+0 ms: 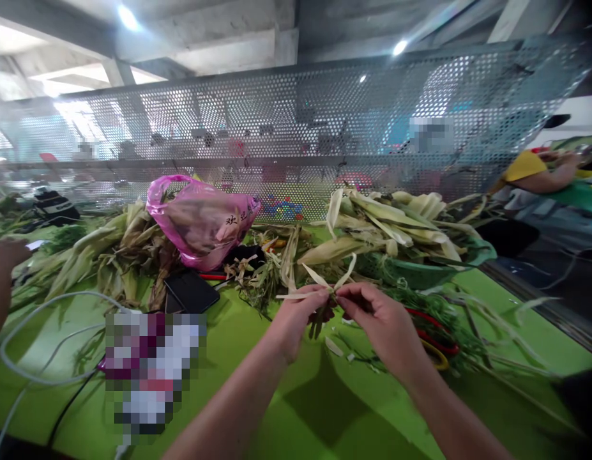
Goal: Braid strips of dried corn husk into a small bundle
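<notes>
Above the green table (257, 396), my left hand (305, 313) and my right hand (370, 313) meet with fingertips almost together. Between them is a small bundle of corn husk strips (330, 287), with pale ends fanning up and out to the left. My left hand grips the bundle from below and the side, its fingers partly hidden. My right thumb and forefinger pinch it close to where the strips cross. Darker strips hang below my left fingers. Red-handled scissors (434, 332) lie just beyond my right wrist.
A green basket (420, 271) heaped with corn husks (396, 217) stands at the back right. To the left are a pink plastic bag (204, 217), more husks (104, 255), a black phone (193, 291) and cables (32, 377). Another person's hand (6, 255) shows at the left edge.
</notes>
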{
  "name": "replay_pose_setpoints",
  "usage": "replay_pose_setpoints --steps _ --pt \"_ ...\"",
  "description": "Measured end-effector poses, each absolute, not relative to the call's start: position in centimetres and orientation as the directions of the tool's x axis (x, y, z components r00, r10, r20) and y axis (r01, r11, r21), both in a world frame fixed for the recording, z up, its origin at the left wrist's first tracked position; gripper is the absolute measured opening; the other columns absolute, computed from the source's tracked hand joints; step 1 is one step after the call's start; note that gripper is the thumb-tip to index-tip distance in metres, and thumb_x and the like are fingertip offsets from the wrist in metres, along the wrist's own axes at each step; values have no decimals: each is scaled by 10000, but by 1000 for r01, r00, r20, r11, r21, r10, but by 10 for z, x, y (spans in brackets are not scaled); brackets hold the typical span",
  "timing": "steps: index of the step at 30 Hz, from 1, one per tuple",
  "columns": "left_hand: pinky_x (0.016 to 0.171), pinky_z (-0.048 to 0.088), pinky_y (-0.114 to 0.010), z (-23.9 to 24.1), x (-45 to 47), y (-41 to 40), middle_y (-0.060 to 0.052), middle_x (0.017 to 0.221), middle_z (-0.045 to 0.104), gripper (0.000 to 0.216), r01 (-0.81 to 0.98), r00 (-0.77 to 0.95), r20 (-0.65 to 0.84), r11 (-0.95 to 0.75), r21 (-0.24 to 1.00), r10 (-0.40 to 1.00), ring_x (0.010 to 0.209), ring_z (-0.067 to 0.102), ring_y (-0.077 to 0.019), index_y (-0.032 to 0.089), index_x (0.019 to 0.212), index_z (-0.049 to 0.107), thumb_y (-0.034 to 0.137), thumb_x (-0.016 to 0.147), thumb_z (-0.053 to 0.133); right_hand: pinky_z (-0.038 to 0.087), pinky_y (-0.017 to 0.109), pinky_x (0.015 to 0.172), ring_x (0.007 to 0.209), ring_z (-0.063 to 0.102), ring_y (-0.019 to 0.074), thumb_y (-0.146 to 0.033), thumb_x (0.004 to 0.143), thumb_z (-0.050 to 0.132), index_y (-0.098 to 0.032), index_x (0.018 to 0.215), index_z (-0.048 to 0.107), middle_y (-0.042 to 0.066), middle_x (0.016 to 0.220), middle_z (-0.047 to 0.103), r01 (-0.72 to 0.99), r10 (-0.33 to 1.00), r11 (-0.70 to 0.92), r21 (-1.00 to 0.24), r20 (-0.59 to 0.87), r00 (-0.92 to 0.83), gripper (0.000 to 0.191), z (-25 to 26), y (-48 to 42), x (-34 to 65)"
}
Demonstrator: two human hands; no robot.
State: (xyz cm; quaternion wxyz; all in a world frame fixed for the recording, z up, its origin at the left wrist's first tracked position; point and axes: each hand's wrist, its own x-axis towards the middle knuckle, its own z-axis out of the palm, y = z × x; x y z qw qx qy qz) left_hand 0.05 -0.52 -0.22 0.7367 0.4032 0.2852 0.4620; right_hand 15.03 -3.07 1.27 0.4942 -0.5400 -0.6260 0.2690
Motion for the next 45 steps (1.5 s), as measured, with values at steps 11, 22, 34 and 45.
replay_pose_setpoints --steps 11,22,34,45 --pt "562 338 -223 1 1 -7 15 605 514 285 -382 234 50 45 923 971 564 435 -82 128 685 590 379 688 724 471 276 571 592 552 150 -400 827 609 -210 802 631 12 709 648 436 969 213 -874 246 21 193 5 -30 151" --pt "565 295 -230 2 0 -4 36 605 447 271 -158 387 74 -13 987 919 576 372 -89 159 704 556 411 751 644 433 271 520 582 531 159 -475 750 680 -182 828 687 26 668 635 279 954 180 -943 236 182 304 7 -28 153" --pt "610 322 -234 0 1 -5 13 678 494 142 -59 361 135 -122 991 923 649 414 -114 170 721 542 281 809 536 374 253 461 509 474 136 -518 808 614 -206 718 625 -4 591 562 456 961 176 -872 252 110 325 21 -34 160" --pt "645 353 -242 -12 10 -7 3 685 532 181 -67 511 175 -164 984 841 660 449 -119 164 720 576 323 804 553 431 302 656 688 539 184 -375 803 636 -226 678 613 14 706 577 529 861 386 -756 501 89 195 12 -32 153"
